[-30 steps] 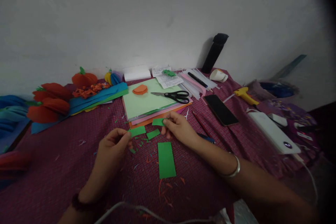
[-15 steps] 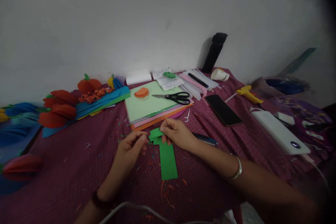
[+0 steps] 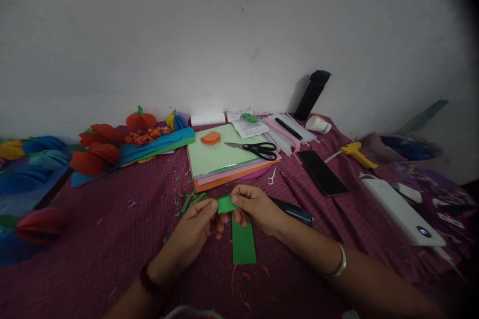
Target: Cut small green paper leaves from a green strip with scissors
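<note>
A small piece of green paper point(image 3: 225, 204) is stretched between my two hands. My left hand point(image 3: 198, 224) pinches its left end between thumb and fingers. At the other end, my right hand point(image 3: 254, 205) grips it the same way. Below them a longer green paper strip point(image 3: 244, 246) lies on the cloth, its upper part hidden by my right hand. Green paper scraps point(image 3: 190, 200) are scattered just beyond my left hand. Black-handled scissors point(image 3: 258, 149) rest on a stack of coloured paper sheets point(image 3: 213, 164), beside an orange paper piece point(image 3: 210, 137).
Paper pumpkins point(image 3: 95, 157) and blue paper strips point(image 3: 157, 145) lie at the left. To the right are a dark stapler-like tool point(image 3: 294, 211), a phone point(image 3: 322, 173), a yellow glue gun point(image 3: 358, 154) and a white power bank point(image 3: 402, 209). A black bottle-like object point(image 3: 313, 94) leans by the wall.
My left hand has moved right and taken hold of the small green paper's left end. The view has tilted up a little, so things appear lower.
</note>
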`<state>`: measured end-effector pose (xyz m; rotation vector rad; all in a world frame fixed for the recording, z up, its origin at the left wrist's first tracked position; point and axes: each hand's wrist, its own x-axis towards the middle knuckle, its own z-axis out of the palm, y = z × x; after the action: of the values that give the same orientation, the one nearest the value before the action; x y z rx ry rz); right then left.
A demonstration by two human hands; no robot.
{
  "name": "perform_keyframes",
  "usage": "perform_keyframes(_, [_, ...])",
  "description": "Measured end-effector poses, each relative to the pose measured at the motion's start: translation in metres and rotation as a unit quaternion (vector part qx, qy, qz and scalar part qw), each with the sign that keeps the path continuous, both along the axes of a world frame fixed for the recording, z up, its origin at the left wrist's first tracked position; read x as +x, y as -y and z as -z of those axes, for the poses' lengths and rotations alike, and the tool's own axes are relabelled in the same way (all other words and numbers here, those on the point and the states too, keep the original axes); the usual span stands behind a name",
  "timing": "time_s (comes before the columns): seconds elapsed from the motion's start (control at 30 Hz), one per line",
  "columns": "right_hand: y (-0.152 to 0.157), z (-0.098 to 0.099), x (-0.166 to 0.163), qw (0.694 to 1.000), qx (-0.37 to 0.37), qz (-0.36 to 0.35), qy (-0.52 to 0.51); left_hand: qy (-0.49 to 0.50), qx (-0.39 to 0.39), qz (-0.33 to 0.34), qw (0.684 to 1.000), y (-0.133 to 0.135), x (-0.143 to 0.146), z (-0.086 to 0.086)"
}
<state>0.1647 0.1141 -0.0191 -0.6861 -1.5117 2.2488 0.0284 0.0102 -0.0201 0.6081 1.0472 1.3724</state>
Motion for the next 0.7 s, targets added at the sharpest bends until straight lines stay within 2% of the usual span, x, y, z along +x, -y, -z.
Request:
perform_keyframes(0.2, [0.0015, 0.0015, -0.0013, 1.0, -0.014, 0.007, -0.01, 0.004, 0.001, -0.007, 1.0, -0.0004, 0.0009, 0.0012])
perform_keyframes(0.33, [0.0007, 0.0053, -0.002, 1.0, -0.007, 0.015, -0.014, -0.032, 0.003, -0.005, 0.999, -0.0001, 0.0011, 0.0021])
perform_keyframes(0.5, [0.0011, 0.0052, -0.0021, 0.999, 0.05, 0.013, -0.003, -0.179, -0.005, -0.025, 0.984, -0.002, -0.003, 0.007])
perform_keyframes(0.7, [0.0027, 0.0007, -0.0029, 0.996, 0.093, -0.01, -0.001, -0.357, -0.013, -0.063, 0.932, -0.0026, -0.0061, 0.0036])
